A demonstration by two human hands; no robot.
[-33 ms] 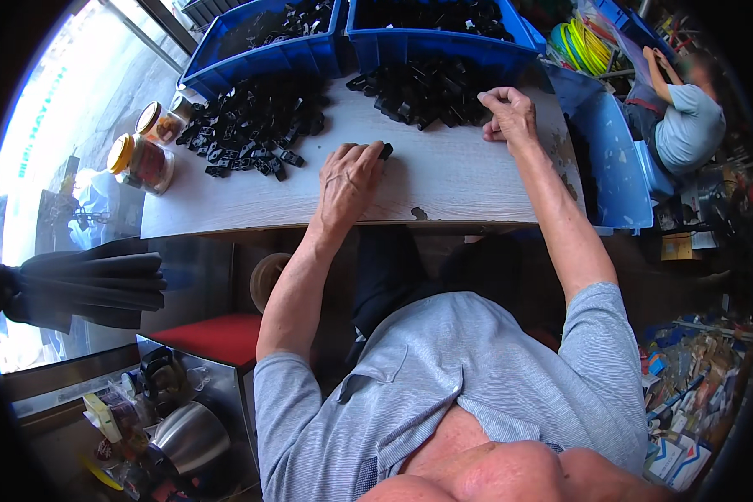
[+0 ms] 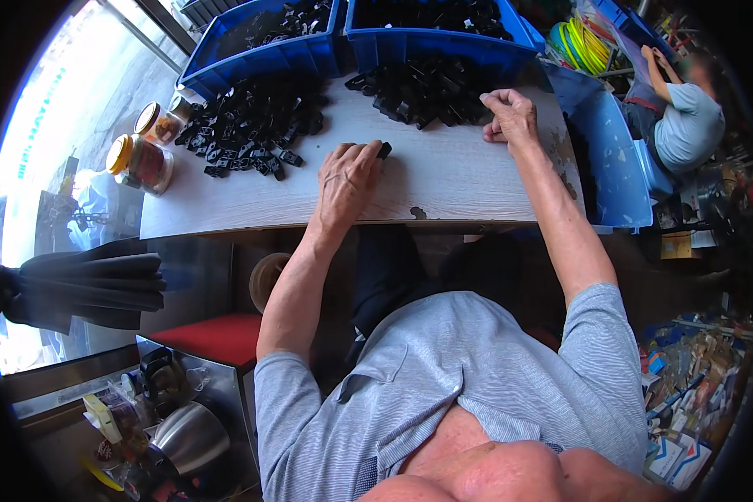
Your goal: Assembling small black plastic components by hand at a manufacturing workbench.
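Note:
My left hand (image 2: 349, 186) is closed above the near part of the table, back of the hand up. Between its thumb and fingers it grips a small black plastic part (image 2: 384, 151), whose end sticks out on the right. My right hand (image 2: 510, 117) is at the right edge of a pile of black parts (image 2: 427, 94). Its thumb and forefinger are pinched together and the other fingers curl in; anything they hold is too small to make out. Another pile of black parts (image 2: 255, 125), some showing pale openings, spreads over the table's left side.
Two blue bins (image 2: 268, 63) of black parts stand along the back of the pale wooden table (image 2: 468, 188). Lidded jars (image 2: 140, 161) sit at its left edge. A large blue tub (image 2: 615, 155) adjoins the right edge, with another person (image 2: 688, 125) beyond it.

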